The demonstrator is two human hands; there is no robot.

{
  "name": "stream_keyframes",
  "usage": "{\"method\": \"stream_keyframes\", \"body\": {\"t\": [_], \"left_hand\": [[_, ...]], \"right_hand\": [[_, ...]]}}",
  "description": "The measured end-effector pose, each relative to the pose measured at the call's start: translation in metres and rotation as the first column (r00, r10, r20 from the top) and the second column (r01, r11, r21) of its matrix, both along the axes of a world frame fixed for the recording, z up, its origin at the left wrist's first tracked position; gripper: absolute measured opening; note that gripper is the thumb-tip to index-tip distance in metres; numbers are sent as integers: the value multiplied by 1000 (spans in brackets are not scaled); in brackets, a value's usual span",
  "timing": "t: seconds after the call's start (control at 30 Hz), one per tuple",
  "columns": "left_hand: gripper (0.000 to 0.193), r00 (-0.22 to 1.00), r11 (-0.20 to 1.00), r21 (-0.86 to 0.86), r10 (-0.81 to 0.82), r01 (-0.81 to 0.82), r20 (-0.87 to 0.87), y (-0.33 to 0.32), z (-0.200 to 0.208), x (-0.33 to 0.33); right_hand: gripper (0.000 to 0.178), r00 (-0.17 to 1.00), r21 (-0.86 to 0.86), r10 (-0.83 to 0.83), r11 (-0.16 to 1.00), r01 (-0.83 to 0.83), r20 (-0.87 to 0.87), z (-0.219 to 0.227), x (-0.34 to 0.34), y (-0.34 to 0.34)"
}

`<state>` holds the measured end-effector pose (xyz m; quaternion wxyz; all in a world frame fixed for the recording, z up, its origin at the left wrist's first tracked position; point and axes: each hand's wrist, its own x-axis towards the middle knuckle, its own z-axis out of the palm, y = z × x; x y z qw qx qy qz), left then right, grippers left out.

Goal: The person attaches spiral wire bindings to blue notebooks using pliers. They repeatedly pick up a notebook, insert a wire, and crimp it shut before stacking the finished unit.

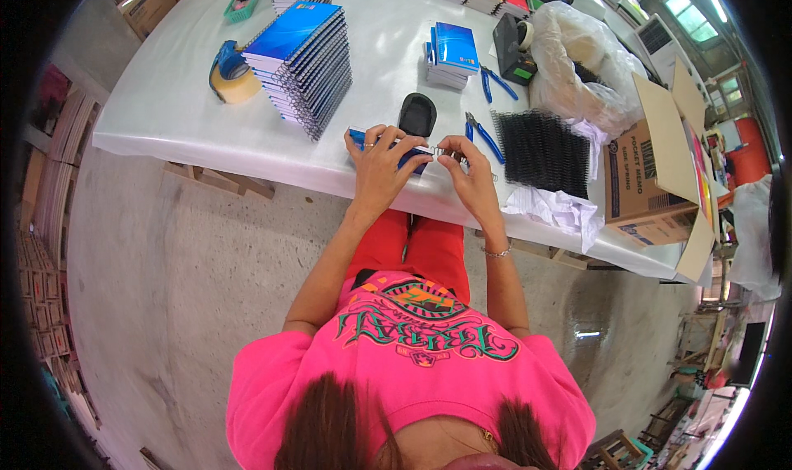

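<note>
At the near edge of the table, my left hand (381, 166) grips a small blue notebook (356, 136), its fingers over the top and thumb beneath. My right hand (473, 181) pinches a thin spiral binding coil (444, 151) at the notebook's right end. How far the coil is threaded is too small to tell. Just beyond my hands lies a black oval dish (417, 115). To its right are blue-handled pliers (485, 138) and a dense batch of black spiral coils (546, 152).
A tall stack of blue spiral notebooks (299, 66) and a tape roll (235, 82) stand left. Farther back are unbound blue notebooks (454, 49), second pliers (498, 84) and a black tape dispenser (513, 51). A plastic bag (577, 61) and open carton (639, 177) occupy the right.
</note>
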<state>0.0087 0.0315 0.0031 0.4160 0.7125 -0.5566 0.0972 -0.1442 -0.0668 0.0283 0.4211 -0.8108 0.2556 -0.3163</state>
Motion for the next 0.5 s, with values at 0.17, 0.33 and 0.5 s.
{"method": "stream_keyframes", "body": {"t": [0.17,0.33,0.5], "left_hand": [[23,1000,1000,-1,3,-3,1,-3,0,1],[23,1000,1000,1,3,-3,5,-1,-2,-1],[24,1000,1000,0,0,0,-13,-3,-1,1]], "right_hand": [[19,991,-91,-55,994,66,123,-8,5,3],[20,988,-71,-67,994,77,143,-15,5,5],[16,989,-102,-67,991,81,135,-10,8,2]]}}
